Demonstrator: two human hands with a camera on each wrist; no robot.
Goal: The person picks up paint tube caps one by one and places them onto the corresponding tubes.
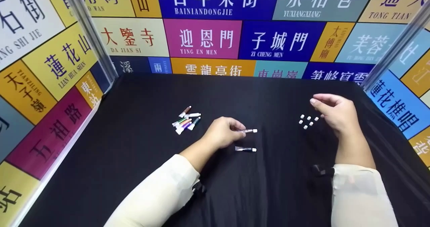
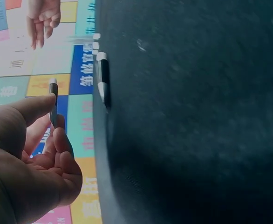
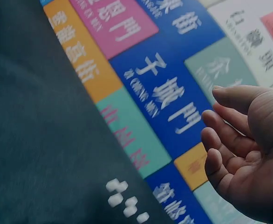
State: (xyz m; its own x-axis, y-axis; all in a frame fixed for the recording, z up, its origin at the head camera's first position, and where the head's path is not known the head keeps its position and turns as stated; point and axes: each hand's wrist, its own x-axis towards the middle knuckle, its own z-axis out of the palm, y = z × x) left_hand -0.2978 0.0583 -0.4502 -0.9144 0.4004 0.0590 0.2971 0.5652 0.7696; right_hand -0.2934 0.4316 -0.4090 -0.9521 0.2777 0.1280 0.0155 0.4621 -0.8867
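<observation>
My left hand [image 1: 224,132] pinches a small dark paint tube [image 2: 53,100] with a white cap between thumb and fingers. The capped end of the tube points to the right in the head view. Just below that hand a second dark paint tube [image 1: 245,149] lies on the black cloth, its white cap also toward the right. My right hand [image 1: 339,114] is raised at the right, its fingers loosely bent and nothing between them, as the right wrist view shows. Several small white caps [image 1: 308,118] lie on the cloth beside it.
A loose pile of paint tubes [image 1: 184,123] in several colours lies left of my left hand. Black cloth [image 1: 141,173] covers the table. Panels with colourful printed signs [image 1: 203,38] stand along the back and both sides, with clear corner posts.
</observation>
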